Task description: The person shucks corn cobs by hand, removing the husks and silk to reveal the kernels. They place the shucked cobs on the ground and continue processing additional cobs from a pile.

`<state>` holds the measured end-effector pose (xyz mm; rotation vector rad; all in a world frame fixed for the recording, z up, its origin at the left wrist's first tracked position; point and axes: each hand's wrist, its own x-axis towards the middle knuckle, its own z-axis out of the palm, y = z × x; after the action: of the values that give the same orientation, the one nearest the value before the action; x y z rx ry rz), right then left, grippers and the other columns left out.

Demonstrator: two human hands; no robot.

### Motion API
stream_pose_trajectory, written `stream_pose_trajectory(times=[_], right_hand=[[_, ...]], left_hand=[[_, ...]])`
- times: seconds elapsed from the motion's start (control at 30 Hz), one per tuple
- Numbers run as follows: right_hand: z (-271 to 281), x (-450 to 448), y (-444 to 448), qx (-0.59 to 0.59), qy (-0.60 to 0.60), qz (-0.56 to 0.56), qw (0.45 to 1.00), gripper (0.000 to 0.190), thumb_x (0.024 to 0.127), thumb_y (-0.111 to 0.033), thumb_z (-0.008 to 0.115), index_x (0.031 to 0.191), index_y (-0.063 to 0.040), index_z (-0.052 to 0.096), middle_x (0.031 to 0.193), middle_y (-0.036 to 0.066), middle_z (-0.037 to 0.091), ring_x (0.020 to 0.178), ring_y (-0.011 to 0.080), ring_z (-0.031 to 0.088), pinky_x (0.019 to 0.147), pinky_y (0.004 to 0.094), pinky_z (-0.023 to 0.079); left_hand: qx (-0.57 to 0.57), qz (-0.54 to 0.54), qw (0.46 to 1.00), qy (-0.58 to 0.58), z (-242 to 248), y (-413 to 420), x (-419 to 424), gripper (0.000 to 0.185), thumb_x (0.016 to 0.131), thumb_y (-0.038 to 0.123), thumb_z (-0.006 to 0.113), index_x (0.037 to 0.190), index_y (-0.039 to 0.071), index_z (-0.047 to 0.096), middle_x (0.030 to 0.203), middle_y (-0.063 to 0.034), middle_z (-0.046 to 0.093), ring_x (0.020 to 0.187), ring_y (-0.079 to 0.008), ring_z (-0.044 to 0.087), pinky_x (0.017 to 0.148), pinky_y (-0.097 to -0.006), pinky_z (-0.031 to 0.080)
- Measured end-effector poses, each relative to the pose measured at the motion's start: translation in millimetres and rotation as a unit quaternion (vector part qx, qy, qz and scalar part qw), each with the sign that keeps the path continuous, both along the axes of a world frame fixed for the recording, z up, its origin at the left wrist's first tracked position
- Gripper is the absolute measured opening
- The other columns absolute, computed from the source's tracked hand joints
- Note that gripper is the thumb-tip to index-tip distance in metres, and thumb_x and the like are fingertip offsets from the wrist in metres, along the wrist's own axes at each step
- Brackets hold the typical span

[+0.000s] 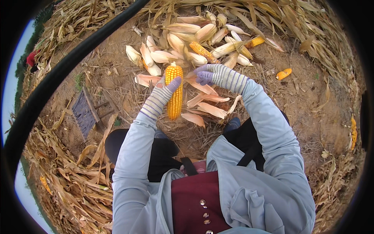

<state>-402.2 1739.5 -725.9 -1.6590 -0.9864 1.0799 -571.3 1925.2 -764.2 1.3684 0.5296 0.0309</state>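
My left hand [163, 90], in a striped knit glove, grips a husked yellow ear of corn [174, 99] upright, thumb across its front. To its right, my right hand [217, 76], gloved alike, is held above loose pinkish corn husks [211, 108]; its fingers are curled, and whether they pinch anything is hidden. Just beyond both hands lies a pile of corn ears in husk [182, 28], with a partly bare corn ear [203, 52] among them.
A small stool [87, 109] with a woven seat lies tipped at the left. Dry corn stalks [292, 23] border the ground at the back and sides. A short corn cob piece [283, 74] lies at the right. A person in red [31, 58] is far off at the left edge.
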Motion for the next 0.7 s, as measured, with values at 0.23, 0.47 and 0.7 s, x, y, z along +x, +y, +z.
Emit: stream_pose_trajectory(times=[0.23,0.47,0.7], right_hand=[[-34.5,-59.1,10.8,0.018,0.102,0.033,0.994,0.056,0.088,-0.038,0.063,0.127,0.000,0.050,0.113,0.012,0.062,0.104,0.0194,0.058,0.089,0.0302,0.046],[-32.4,-22.6,4.3,-0.057,0.415,-0.277,0.865,0.043,0.088,-0.045,0.060,0.108,-0.007,0.058,0.084,0.010,0.063,0.069,0.0186,0.062,0.060,0.0352,0.056],[-70.0,108.2,-52.9,0.241,0.424,-0.558,0.671,0.037,0.091,-0.037,0.057,0.117,-0.012,0.047,0.096,0.009,0.055,0.075,0.0204,0.057,0.054,0.0306,0.054]], left_hand=[[-0.320,0.154,0.926,-0.129,-26.0,-24.8,-0.1,0.051,0.085,0.021,0.068,0.126,0.004,0.045,0.116,-0.0125,0.056,0.105,-0.0270,0.056,0.094,-0.0430,0.048],[-0.095,0.034,0.995,-0.020,47.2,-30.0,-15.7,0.067,0.087,0.036,0.065,0.137,0.003,0.036,0.131,-0.0236,0.046,0.114,-0.0345,0.053,0.092,-0.0465,0.049],[-0.054,-0.032,0.998,0.013,89.1,-38.0,-20.2,0.057,0.088,0.036,0.062,0.131,0.003,0.042,0.121,-0.0215,0.054,0.102,-0.0308,0.060,0.086,-0.0424,0.052]])
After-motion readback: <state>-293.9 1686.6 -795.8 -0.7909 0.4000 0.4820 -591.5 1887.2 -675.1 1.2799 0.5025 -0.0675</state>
